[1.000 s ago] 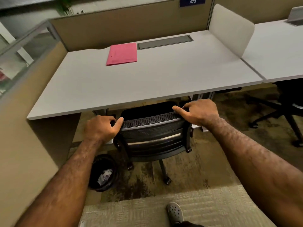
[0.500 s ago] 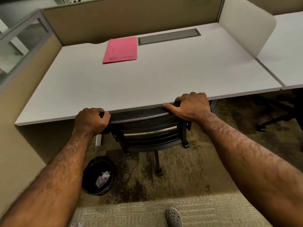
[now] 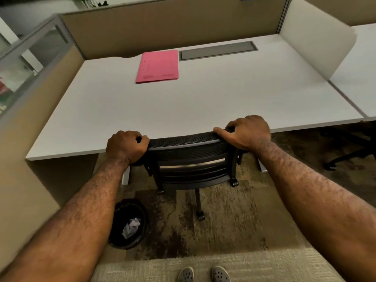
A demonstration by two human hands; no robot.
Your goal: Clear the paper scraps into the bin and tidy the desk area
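Note:
A black mesh office chair [image 3: 191, 159] stands tucked against the front edge of the white desk [image 3: 203, 102]. My left hand [image 3: 126, 146] grips the left end of the chair's top rail. My right hand [image 3: 247, 132] grips the right end, thumb lying along the rail. On the floor to the left, partly behind my left forearm, sits a round black bin [image 3: 130, 224] holding crumpled paper scraps [image 3: 131, 227]. A pink folder [image 3: 157, 66] lies flat near the back of the desk.
A grey cable hatch [image 3: 217, 50] is set into the desk's back edge. Tan partitions [image 3: 162, 27] close the back and left; a white divider [image 3: 317, 43] stands on the right. Another chair's base [image 3: 345, 151] is on the right floor. My shoes [image 3: 203, 274] stand on carpet.
The chair has rolled forward under the desk with both hands on its rail, and I have stepped closer; the chair's back now meets the desk edge.

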